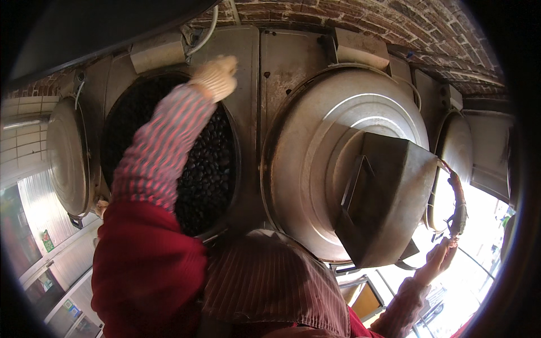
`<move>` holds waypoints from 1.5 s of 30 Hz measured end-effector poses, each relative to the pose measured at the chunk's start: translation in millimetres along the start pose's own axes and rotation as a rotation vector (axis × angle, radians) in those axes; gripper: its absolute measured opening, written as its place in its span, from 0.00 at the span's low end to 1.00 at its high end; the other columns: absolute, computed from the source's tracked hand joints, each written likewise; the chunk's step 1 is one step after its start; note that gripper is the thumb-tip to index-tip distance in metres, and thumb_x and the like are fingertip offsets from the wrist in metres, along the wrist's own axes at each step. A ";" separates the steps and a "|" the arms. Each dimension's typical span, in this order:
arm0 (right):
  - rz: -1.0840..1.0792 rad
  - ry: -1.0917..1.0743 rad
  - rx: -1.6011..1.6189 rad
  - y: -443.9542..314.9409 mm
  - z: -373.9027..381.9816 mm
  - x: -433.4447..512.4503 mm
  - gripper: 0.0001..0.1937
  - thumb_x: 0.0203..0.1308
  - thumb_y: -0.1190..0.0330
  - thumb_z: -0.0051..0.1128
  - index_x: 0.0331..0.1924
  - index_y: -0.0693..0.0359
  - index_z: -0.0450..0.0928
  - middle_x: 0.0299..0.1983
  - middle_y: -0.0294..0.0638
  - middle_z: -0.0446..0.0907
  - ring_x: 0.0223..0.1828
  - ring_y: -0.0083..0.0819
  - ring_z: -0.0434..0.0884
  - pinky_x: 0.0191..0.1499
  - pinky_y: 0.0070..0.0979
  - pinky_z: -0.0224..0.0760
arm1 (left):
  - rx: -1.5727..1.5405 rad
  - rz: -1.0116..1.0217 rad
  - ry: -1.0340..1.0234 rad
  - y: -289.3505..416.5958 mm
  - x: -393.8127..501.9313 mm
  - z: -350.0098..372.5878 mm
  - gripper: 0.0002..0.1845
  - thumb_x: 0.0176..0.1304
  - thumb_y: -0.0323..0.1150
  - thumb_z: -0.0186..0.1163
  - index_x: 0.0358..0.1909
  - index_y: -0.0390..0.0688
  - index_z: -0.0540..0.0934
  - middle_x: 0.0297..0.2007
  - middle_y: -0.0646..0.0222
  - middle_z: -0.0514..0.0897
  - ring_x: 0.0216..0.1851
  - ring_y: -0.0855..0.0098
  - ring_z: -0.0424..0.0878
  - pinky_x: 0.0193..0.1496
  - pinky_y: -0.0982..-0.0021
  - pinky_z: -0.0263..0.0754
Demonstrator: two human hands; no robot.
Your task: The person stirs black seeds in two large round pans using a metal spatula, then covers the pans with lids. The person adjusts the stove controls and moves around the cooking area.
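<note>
My left hand (216,79), in a pale ribbed knit glove, reaches over the far rim of a large round pot (238,169). Motion blurs its fingers, so whether it holds something is unclear. Many dark, glossy, rounded pieces (209,167) fill the pot beneath my striped sleeve; their kind cannot be told. At the lower right, my right hand (441,255) grips a wrapped, curved handle (457,203) that runs to an angular sheet-metal box (393,203). The box is tilted in front of a large domed metal lid (304,169), and a bent metal strip stands on its side.
Another round metal lid (65,156) hangs upright at the left, and one more (454,143) is at the right. A metal back panel (291,55) with boxy housings stands below a brick wall (431,25). A dark overhang (97,34) covers the upper left.
</note>
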State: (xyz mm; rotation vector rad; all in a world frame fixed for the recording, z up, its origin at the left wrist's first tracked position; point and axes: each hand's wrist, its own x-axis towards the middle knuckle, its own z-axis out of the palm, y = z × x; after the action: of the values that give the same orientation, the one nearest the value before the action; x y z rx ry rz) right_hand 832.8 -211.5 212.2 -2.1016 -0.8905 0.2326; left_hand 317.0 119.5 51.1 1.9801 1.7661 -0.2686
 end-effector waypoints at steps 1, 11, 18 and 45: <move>-0.013 0.005 -0.002 1.7 -0.7 0.3 0.11 0.71 0.58 0.52 0.47 0.56 0.74 0.20 0.21 0.60 0.19 0.09 0.52 0.22 0.14 0.40 | 0.074 0.011 -0.076 -6.4 -21.2 -17.4 0.16 0.60 0.29 0.53 0.50 0.37 0.78 0.55 0.50 0.77 0.57 0.52 0.76 0.60 0.57 0.71; 0.029 0.070 -0.072 5.4 -4.0 -1.3 0.12 0.70 0.60 0.51 0.49 0.56 0.74 0.23 0.23 0.64 0.20 0.09 0.55 0.23 0.12 0.44 | 0.204 0.052 -0.116 -31.1 -25.2 -20.5 0.28 0.73 0.43 0.49 0.69 0.40 0.66 0.70 0.53 0.66 0.69 0.56 0.67 0.73 0.59 0.61; 0.006 0.112 -0.016 2.0 0.1 -3.5 0.12 0.72 0.58 0.50 0.48 0.56 0.74 0.19 0.23 0.62 0.18 0.10 0.54 0.21 0.13 0.44 | 0.054 0.131 0.181 27.9 142.3 44.7 0.27 0.71 0.20 0.43 0.71 0.47 0.64 0.75 0.59 0.56 0.73 0.53 0.60 0.77 0.58 0.58; -0.114 -0.020 -0.097 -34.2 17.9 -21.3 0.13 0.73 0.57 0.48 0.49 0.56 0.75 0.20 0.23 0.63 0.18 0.09 0.55 0.21 0.12 0.45 | -0.022 0.008 -0.022 63.9 145.1 33.0 0.20 0.59 0.19 0.55 0.56 0.33 0.73 0.58 0.46 0.76 0.58 0.49 0.77 0.62 0.56 0.73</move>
State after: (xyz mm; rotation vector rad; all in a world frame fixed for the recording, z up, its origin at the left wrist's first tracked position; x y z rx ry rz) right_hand 791.7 -200.5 223.5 -2.1317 -1.0488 0.1538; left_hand 406.7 228.4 -28.4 1.9614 1.7395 -0.2658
